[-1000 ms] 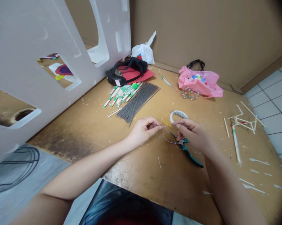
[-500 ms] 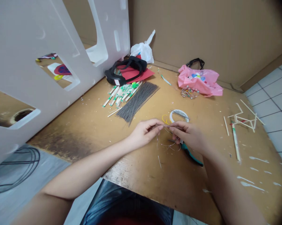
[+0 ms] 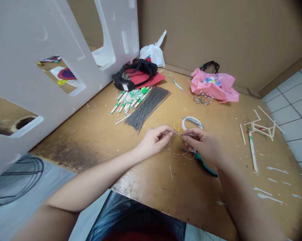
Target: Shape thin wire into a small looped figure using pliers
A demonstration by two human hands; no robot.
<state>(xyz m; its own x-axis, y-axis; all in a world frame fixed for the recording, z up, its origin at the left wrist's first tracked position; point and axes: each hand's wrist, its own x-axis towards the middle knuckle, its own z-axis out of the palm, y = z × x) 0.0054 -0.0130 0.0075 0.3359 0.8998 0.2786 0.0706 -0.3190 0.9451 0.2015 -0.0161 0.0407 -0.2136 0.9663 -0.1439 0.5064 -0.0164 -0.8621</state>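
Observation:
My left hand (image 3: 154, 140) and my right hand (image 3: 203, 144) meet over the middle of the brown table (image 3: 95, 134). Both pinch a thin silver wire (image 3: 178, 134) stretched between their fingertips, with loose loops of it hanging below. Green-handled pliers (image 3: 205, 165) lie on the table under my right hand. A white wire coil (image 3: 191, 121) and a small yellow wire loop (image 3: 176, 126) lie just beyond my fingers.
A bundle of grey wires (image 3: 147, 108) and several green-tipped sticks (image 3: 129, 100) lie to the far left. Black goggles (image 3: 134, 75) sit on red paper. A pink bag (image 3: 215, 87), a white bag (image 3: 153, 53), a stick frame (image 3: 260, 129) and a white foam panel (image 3: 35, 63) surround the space.
My hands drew closer together and the wide wire ring seen a second ago has collapsed into a short strand pinched between both fingertips. My right hand rose slightly off the pliers.

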